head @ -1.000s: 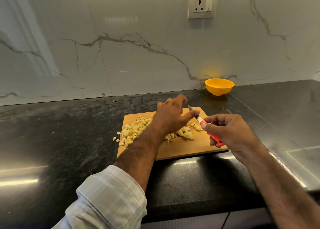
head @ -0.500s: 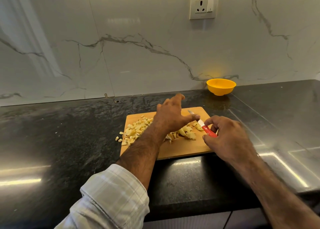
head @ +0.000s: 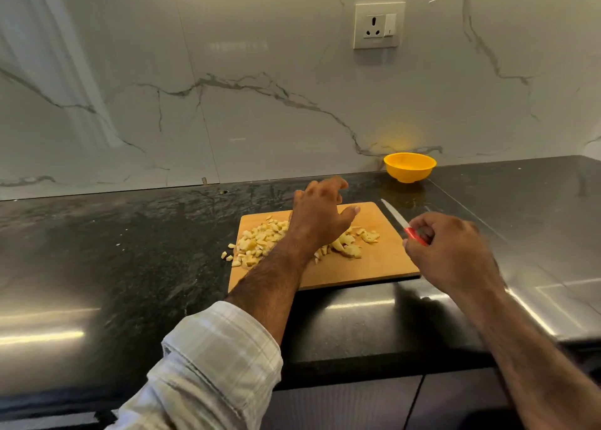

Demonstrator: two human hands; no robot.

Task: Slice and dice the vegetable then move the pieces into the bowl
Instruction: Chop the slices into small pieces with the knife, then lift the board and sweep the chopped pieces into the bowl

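Since moments ago, the right hand, gripping the red-handled knife, pulls aside; the left hand, fingers spread, hovers over pale diced vegetable pieces, which could scatter onto the black tabletop.

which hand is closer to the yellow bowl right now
Left. The left hand hovers over the far part of the cutting board, just near-left of the yellow bowl. The right hand, gripping the knife, sits nearer the person, off the board's right edge.
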